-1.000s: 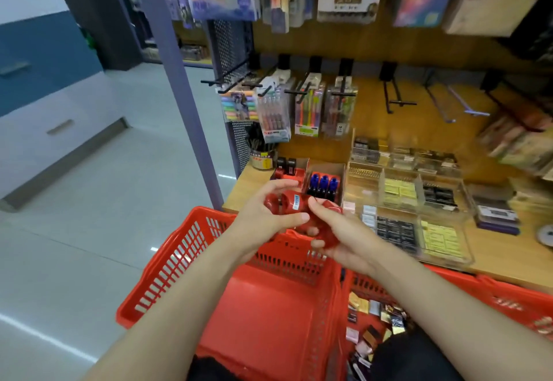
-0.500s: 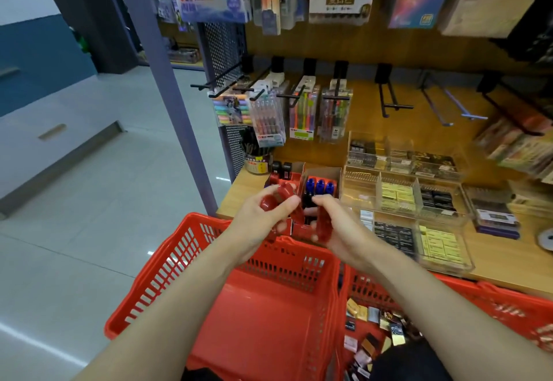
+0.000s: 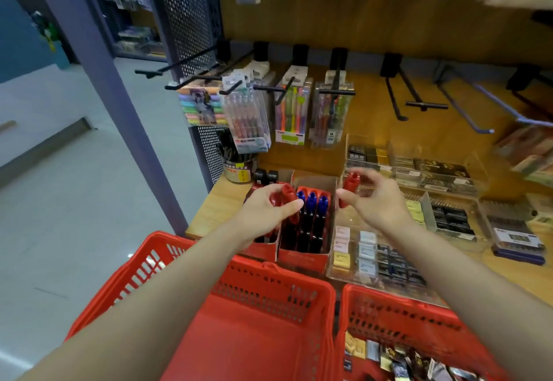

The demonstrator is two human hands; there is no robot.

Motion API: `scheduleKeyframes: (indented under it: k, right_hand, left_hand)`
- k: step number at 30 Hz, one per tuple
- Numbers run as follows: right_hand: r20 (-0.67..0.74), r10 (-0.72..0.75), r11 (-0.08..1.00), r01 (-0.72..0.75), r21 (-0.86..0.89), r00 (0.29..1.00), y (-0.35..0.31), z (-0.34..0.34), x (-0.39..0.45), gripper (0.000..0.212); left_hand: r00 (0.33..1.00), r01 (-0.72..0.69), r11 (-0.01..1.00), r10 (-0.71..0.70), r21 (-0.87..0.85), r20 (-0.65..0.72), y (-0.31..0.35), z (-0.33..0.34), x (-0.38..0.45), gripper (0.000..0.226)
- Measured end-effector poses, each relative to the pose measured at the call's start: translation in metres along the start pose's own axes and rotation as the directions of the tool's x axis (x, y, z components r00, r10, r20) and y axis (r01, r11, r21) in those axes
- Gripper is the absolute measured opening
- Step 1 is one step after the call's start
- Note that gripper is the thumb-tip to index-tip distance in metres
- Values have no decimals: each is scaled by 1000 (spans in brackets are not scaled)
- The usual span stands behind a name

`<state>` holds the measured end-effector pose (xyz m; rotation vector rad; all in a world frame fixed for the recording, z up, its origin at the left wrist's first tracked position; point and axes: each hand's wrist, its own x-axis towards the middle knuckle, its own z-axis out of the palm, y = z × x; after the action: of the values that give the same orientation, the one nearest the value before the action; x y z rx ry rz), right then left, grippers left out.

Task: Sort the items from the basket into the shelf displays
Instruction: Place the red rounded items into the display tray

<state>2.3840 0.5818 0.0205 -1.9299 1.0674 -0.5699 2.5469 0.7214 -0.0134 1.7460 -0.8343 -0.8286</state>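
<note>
Right now you're facing a wooden shelf (image 3: 218, 210) with two red baskets pushed against its front edge. Left basket (image 3: 254, 329) shows only bare red floor; right basket (image 3: 398, 311) holds a heap of small packets (image 3: 398, 362) in its near corner.

On the shelf, clear acrylic bins (image 3: 419, 201) of small stationery sit to the right. Left of them, two red cardboard display boxes stand side by side: left box (image 3: 263, 250) has black-bodied items with red and black tops, right box (image 3: 305, 256) carries a row of blue-capped markers (image 3: 311, 198). Behind and above, pen packs (image 3: 248, 120) hang from black peg hooks, and a tin pen pot (image 3: 238, 169) stands in the back left corner of the shelf.

Your left hand (image 3: 263, 213) is over the left display box, fingers and thumb curled round a red-capped marker (image 3: 288, 198). Its cap sticks out past your thumb toward the blue caps, just beside them; the body runs down under your palm toward the box. Can't tell if it touches the box.

Your right hand (image 3: 377, 201) is up over the near acrylic bins, just right of the blue-capped box. It pinches a second red marker (image 3: 348, 187) between thumb and curled fingers; the red end pokes up and left out of the grip, clear of either box. Both hands are well apart, blue caps between them.
</note>
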Motion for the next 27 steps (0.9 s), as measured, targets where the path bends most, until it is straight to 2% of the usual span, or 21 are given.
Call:
scheduleKeyframes:
  k: [3,8,11,17,21,27]
  right_hand:
    - [39,-13,990,18,-139,999,5,12,43,48]
    - [91,-122,917,147,-370,988,-1,49,97,52]
    - [131,-107,877,155,-454,986,2,71,112,53]
    - [238,-23,862,139,-488,971,16,95,119,54]
    - [343,16,840,173,-514,939,16,95,125,46]
    - [346,5,802,204,-562,938,13,100,122,42]
  left_hand:
    - [996,-3,996,-5,88,89,-14,2,31,23]
    - [974,20,968,-75,248,214,-34,-3,66,50]
    - [960,20,973,-82,230,267,-40,-4,73,50]
    - [947,-11,980,-53,197,316,-45,-6,76,48]
    - [947,-31,981,-32,192,320,-45,-7,76,53]
    - [948,-68,973,-5,218,319,-44,-8,73,60]
